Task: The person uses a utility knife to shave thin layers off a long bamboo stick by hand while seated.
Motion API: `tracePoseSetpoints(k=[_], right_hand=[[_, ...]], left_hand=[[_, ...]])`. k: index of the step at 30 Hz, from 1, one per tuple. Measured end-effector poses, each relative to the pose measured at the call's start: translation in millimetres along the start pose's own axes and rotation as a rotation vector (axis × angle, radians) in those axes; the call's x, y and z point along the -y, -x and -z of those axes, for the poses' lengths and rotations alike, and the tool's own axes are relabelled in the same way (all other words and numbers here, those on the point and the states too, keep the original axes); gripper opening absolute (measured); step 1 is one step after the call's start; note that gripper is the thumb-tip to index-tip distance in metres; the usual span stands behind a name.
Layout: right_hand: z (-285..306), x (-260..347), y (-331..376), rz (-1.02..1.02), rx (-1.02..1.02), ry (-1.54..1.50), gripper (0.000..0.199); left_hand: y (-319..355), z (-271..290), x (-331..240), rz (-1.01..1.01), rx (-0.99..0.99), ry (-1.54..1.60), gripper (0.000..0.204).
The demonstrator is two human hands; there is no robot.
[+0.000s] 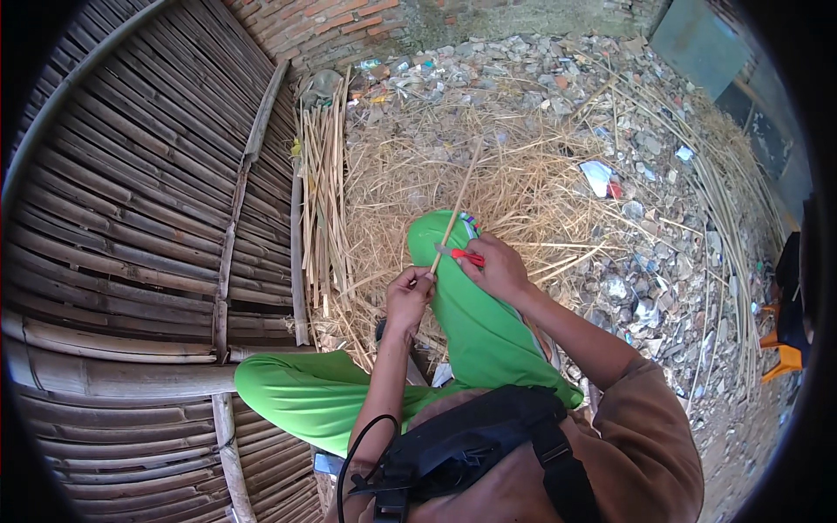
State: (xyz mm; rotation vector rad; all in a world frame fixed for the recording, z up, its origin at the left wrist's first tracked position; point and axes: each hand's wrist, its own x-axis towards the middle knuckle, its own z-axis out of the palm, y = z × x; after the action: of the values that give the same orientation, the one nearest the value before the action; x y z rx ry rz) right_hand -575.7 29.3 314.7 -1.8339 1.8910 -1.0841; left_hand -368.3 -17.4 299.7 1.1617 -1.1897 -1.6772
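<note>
My left hand (408, 298) is closed around the lower end of a thin bamboo strip (460, 199), which slants up and away over my knee in green trousers (475, 322). In my right hand (501, 268) is a small knife with a red handle (468, 256). Its short grey blade (442, 249) lies against the strip, just above the left hand's fingers. My right fingers wrap the handle and hide part of it.
Cut bamboo strips (323, 192) lie in a bundle beside a slatted bamboo platform (148, 209) on the left. Straw-like shavings (453, 166) cover the ground ahead, with rubble (636, 235) and long canes (732, 200) to the right. An orange plastic chair (783, 357) stands far right, near a dark-clothed person (792, 296).
</note>
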Motion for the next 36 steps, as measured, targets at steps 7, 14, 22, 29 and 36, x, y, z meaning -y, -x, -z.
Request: tracePoseSetpoints(k=[7,14,22,29,36], right_hand=[[-1,5,2,0.004,0.019,0.01,0.021],[-3,-1,1,-0.032,-0.004,-0.005,0.022],[0,0,-1,-0.038,0.002,-0.007,0.023],[5,-4,-3,-0.051,-0.012,-0.015,0.022],[3,-7,-2,-0.059,-0.074,-0.023,0.022]], left_hand=[[13,11,1,0.005,0.014,-0.019,0.009],[47,33,-4,0.028,-0.018,-0.09,0.008],[135,78,-9,0.045,-0.088,-0.139,0.01],[233,132,-30,0.164,-0.055,-0.092,0.013],[257,140,-41,0.219,-0.167,-0.144,0.014]])
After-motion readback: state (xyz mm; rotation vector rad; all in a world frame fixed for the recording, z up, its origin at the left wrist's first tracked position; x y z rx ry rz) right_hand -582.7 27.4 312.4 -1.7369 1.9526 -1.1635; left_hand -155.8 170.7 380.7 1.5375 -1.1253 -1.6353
